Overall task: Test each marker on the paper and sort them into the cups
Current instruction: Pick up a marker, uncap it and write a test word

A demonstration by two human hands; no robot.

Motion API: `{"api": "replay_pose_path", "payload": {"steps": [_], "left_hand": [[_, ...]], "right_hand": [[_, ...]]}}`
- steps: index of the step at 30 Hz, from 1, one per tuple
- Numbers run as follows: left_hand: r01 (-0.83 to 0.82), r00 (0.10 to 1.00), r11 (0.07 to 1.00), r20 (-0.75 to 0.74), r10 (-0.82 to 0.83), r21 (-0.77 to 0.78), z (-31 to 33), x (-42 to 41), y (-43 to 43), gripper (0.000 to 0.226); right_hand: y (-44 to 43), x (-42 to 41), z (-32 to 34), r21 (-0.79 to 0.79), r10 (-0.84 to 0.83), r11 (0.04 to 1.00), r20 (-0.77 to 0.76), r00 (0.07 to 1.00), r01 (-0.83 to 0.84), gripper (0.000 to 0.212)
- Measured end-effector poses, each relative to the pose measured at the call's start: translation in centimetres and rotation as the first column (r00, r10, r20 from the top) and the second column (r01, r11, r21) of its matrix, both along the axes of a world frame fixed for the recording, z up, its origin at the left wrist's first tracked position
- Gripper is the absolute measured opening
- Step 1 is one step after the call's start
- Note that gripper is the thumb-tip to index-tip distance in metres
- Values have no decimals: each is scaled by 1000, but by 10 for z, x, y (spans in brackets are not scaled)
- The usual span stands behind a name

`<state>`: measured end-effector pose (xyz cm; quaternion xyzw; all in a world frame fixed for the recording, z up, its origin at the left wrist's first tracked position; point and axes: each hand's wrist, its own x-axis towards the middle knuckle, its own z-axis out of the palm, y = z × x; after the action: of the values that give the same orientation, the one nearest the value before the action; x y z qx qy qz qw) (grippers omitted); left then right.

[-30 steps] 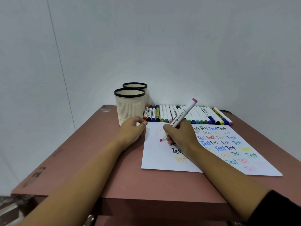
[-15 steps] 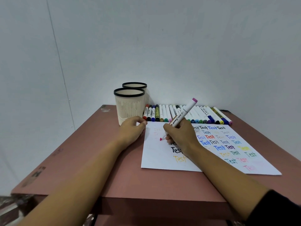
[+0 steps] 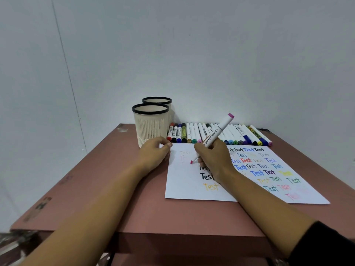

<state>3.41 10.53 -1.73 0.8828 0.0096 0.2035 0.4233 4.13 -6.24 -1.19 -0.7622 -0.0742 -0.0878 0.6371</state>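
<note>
Pink-tipped white marker (image 3: 221, 128), gripped by the right hand (image 3: 213, 160), has its tip at the white paper (image 3: 184, 181). The left hand (image 3: 153, 154) lies beside two ribbed beige cups (image 3: 150, 124) and the marker row (image 3: 249, 133); I cannot tell its grasp.

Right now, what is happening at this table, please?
A person is testing markers. The right hand grips a pink marker, tip down at the paper, which already carries many coloured "Test" words. The left hand rests at the paper's corner. More markers lie in a row behind; nothing sticks out of the two cups.
</note>
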Motion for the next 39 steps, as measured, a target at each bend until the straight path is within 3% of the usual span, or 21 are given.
{"api": "replay_pose_path", "payload": {"steps": [8,16,22,25,32,39], "left_hand": [[17,1000,999,25,-16,-37,0,-2,-3,25],[13,997,996,76,-20,94,3,-8,-10,27],[113,991,989,79,-106,-91,3,-11,-10,14],[130,989,986,82,-122,-99,1,-12,-9,16],[119,990,977,59,-132,180,0,-10,-10,25],[110,988,970,79,-130,217,0,-9,-9,17]], "right_hand": [[0,1,-2,-16,-46,999,28,999,47,19],[-6,10,3,302,33,953,-132,991,8,5],[-10,10,7,376,120,925,-179,976,-45,12],[-9,9,7,382,119,923,-174,978,-45,12],[-8,10,8,426,136,902,-146,980,-62,10],[-8,5,11,443,171,887,-55,984,-129,13]]}}
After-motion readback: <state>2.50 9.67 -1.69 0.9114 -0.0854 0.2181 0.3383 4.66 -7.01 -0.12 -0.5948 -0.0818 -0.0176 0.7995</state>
